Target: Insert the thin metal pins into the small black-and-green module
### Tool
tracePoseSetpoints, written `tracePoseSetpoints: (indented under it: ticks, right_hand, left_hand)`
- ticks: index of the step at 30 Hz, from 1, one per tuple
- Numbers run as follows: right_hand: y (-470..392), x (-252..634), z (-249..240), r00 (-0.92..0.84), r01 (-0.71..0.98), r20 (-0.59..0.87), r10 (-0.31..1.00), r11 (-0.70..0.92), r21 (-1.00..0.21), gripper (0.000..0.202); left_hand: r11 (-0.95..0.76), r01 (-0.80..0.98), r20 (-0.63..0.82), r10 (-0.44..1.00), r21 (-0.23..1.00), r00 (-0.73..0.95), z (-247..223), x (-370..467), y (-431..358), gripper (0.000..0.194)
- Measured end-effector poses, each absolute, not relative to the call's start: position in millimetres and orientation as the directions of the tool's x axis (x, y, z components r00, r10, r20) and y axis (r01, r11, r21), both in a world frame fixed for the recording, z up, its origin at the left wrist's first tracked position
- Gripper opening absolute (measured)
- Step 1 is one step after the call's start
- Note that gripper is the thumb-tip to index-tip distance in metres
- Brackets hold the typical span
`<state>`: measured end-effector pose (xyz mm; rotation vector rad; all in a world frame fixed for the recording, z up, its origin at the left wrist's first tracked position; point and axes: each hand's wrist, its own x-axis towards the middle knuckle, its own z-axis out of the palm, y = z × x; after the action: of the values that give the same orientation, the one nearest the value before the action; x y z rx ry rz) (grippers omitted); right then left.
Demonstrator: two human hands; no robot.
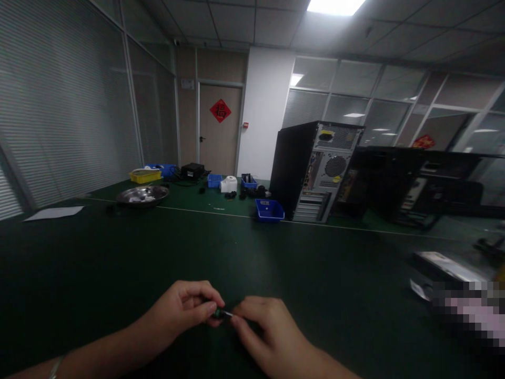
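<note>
Fingers of my left hand pinch a small dark-green piece, and from here I see those of my right hand closed on its thin, shiny end, over the green desk. Well beyond the fingers, slightly to their right, sits a blue tray beside a black computer tower; well ahead and to their left I make out a metal bowl.

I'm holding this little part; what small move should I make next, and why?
Perhaps hold the left hand still and pinch the silvery tip firmly with the right hand: the tip sticks out of the small part toward that hand, and whether it is already gripped is too small to tell.
</note>
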<state>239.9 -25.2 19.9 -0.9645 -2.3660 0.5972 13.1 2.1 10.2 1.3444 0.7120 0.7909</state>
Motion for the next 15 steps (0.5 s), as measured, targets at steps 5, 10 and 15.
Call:
tracePoseSetpoints:
  ticks: [5, 10, 15]
  right_hand:
    - [-26.0, 239.5, 22.9, -0.632, 0.475, 0.283, 0.721, 0.649, -0.594, 0.024]
    - [-27.4, 238.9, 26.5, -0.612, 0.485, 0.272, 0.742, 0.624, -0.612, 0.026]
    - [-25.5, 239.5, 22.4, -0.559, 0.485, 0.303, 0.772, 0.601, -0.635, 0.028]
  left_hand:
    - [0.084, -0.096, -0.016, 0.827, 0.992, 0.562, 7.8, 11.5, 0.9, 0.017]
    - [0.085, -0.083, -0.026, 0.839, 0.993, 0.543, 6.6, 11.8, -0.2, 0.023]
    - [0.043, -0.009, -0.031, 0.838, 0.999, 0.545, 11.9, 14.9, -4.0, 0.033]
